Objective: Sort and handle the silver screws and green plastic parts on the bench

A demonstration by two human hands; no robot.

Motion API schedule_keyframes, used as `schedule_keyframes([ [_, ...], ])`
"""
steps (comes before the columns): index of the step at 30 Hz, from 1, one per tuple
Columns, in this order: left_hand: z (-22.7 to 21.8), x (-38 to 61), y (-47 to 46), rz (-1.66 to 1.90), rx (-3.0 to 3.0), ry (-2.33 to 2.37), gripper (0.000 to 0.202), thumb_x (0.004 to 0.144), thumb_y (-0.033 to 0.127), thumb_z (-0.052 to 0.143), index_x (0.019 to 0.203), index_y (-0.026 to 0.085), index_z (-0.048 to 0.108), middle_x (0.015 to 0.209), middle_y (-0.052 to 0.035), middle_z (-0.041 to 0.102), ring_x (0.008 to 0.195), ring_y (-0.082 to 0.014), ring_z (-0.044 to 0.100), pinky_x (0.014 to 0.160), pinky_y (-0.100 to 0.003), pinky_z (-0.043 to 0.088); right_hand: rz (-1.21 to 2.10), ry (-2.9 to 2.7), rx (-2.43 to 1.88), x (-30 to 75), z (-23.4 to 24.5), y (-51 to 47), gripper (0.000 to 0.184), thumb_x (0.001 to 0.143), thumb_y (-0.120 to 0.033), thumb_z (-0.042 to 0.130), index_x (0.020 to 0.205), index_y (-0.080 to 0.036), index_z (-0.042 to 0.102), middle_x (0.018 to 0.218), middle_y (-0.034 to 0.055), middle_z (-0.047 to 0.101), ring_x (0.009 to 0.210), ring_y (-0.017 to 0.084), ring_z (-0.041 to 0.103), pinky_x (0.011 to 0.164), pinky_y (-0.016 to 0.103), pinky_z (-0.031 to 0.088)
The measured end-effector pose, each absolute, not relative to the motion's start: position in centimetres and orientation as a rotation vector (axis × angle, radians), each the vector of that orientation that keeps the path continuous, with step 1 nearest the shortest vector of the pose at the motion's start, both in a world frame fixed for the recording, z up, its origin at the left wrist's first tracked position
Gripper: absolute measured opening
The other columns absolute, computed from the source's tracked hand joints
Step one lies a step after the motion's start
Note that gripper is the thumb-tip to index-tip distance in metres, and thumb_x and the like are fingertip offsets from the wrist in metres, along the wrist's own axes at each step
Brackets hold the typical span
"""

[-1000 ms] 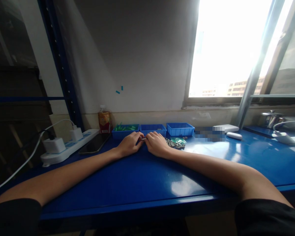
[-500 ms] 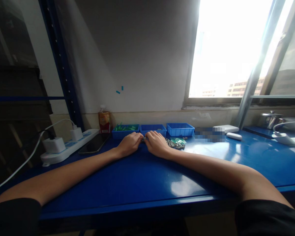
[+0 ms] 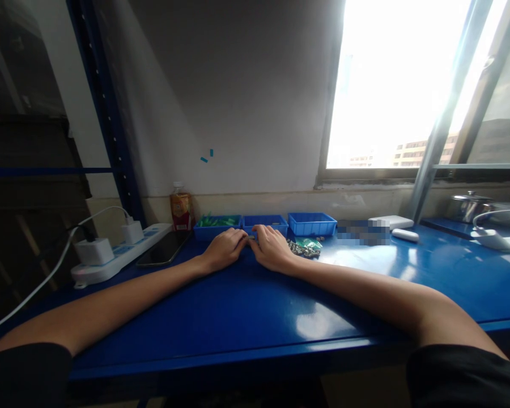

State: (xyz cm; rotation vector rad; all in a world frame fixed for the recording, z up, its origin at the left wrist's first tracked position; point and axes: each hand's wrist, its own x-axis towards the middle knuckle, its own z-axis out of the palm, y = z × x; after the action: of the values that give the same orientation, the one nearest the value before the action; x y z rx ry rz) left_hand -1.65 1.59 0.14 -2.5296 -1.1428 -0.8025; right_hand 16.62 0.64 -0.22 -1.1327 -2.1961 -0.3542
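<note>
One small piece point(image 3: 251, 237) between hands point(image 3: 224, 250) point(image 3: 274, 250), at fingertips point(image 3: 242, 234).

The left sleeve point(image 3: 25, 374) and the right sleeve point(image 3: 463, 377) are plain black cloth, with faint folds showing on the right one. Both end well above the wrists, leaving the forearms point(image 3: 365, 289), left hand point(image 3: 224, 250) and right hand point(image 3: 274, 250) bare.

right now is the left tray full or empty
Not empty: green pieces lie in the left tray, some reaching its rim; exact fill unclear.
</note>
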Motion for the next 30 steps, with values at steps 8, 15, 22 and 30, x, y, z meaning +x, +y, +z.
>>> schedule_keyframes([
  [8, 0.5, -1.5, 1.1, -0.791, -2.557, -1.167, 0.032, 0.097, 0.032, 0.028, 0.089, 0.019, 0.056, 0.083, -0.0058, 0.062, 0.08, -0.0196, 0.056, 0.074, -0.032, 0.044, -0.408, -2.23, -1.093, 16.7, -0.3, 0.8, 0.016, 0.092, -0.024, 0.043, 0.102, -0.017, 0.052, 0.098, 0.0075, 0.061, 0.093, 0.021, 0.053, 0.078, 0.03, 0.037],
  [15, 0.3, -1.5, 1.3, -0.81, -2.575, -1.143, 0.027, 0.095, 0.032, 0.036, 0.098, 0.019, 0.059, 0.092, -0.0065, 0.064, 0.088, -0.0204, 0.057, 0.081, -0.033, 0.045, -0.45, -2.234, -1.133, 16.7, 0.1, 0.7, 0.027, 0.097, -0.034, 0.036, 0.089, -0.018, 0.057, 0.094, 0.0074, 0.061, 0.092, 0.019, 0.052, 0.078, 0.029, 0.036],
  [22, -0.2, -1.8, 2.1, -0.695, -2.622, -1.135, 0.026, 0.088, 0.025, 0.047, 0.107, 0.019, 0.063, 0.106, -0.0077, 0.066, 0.097, -0.0224, 0.057, 0.09, -0.036, 0.045, -0.545, -2.095, -1.22, 18.2, 0.6, 3.3, 0.025, 0.095, -0.032, 0.039, 0.098, -0.017, 0.058, 0.099, 0.0085, 0.062, 0.096, 0.022, 0.052, 0.081, 0.032, 0.036],
  [30, 0.3, -1.7, 1.6, -0.949, -2.612, -1.246, 0.025, 0.093, 0.032, 0.039, 0.1, 0.02, 0.06, 0.097, -0.0052, 0.066, 0.093, -0.0213, 0.06, 0.085, -0.034, 0.046, -0.503, -2.023, -1.337, 19.7, 1.2, 5.8, 0.027, 0.095, -0.031, 0.038, 0.108, -0.016, 0.057, 0.107, 0.011, 0.061, 0.1, 0.024, 0.051, 0.082, 0.033, 0.037],
])
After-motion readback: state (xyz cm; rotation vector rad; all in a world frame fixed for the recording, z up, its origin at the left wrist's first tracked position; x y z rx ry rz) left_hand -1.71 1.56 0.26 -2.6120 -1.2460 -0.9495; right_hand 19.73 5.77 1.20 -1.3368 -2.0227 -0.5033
